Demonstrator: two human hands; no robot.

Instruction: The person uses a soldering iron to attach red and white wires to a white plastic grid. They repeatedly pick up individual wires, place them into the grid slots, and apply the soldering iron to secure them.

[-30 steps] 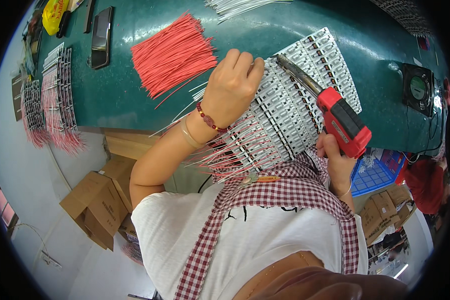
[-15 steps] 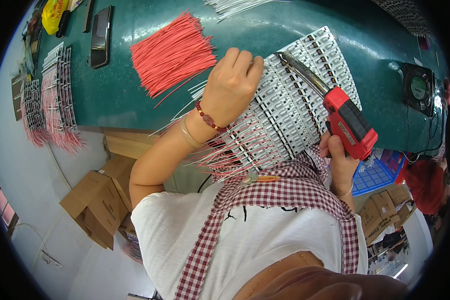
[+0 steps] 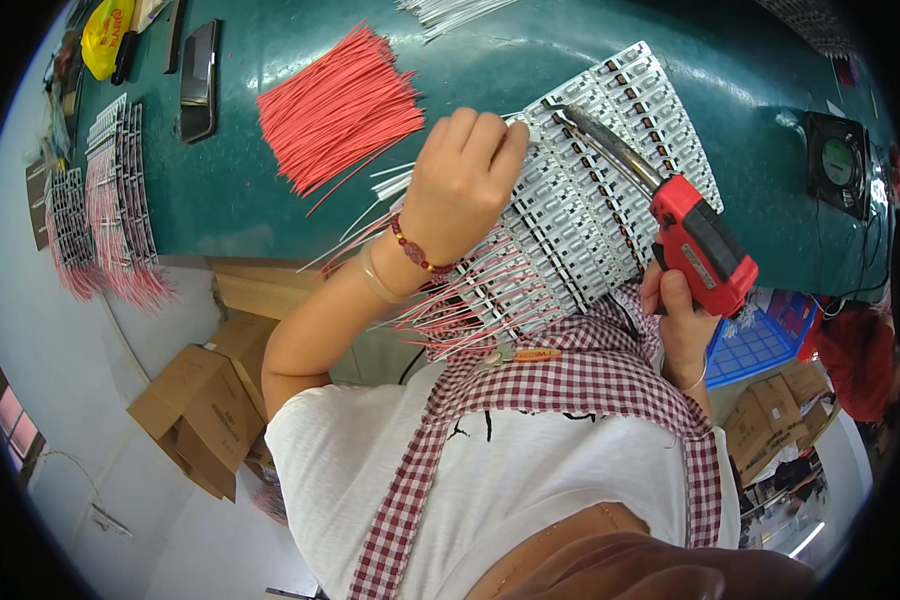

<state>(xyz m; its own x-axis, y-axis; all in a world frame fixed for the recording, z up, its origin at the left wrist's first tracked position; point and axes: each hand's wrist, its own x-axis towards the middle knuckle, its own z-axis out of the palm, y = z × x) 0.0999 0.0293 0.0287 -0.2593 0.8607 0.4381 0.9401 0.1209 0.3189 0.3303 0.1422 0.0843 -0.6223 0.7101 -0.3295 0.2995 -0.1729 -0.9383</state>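
Note:
My left hand [image 3: 467, 178] is closed, its fingertips pinched low over a panel of small circuit boards [image 3: 595, 190]. White wires [image 3: 395, 184] stick out from beneath its palm side; the pinched ends are mostly hidden. My right hand [image 3: 682, 320] wraps round the grip of a red and black soldering gun [image 3: 705, 245]. The gun's curved metal tip touches or hovers just over the panel, a little right of my left fingertips; contact is unclear. Several red and white wires [image 3: 495, 285] hang off the panel's near left side, toward my checked apron.
A pile of red wires [image 3: 340, 110] lies on the green table [image 3: 240, 200], with white wires [image 3: 455, 12] at the far edge. A phone [image 3: 199, 80] and wired panels [image 3: 120, 190] are at left. A small fan [image 3: 838, 165] sits right, above a blue basket [image 3: 755, 345].
My left hand has shifted slightly nearer to me along the panel. The soldering gun stays almost in place, and the whole view has moved a little.

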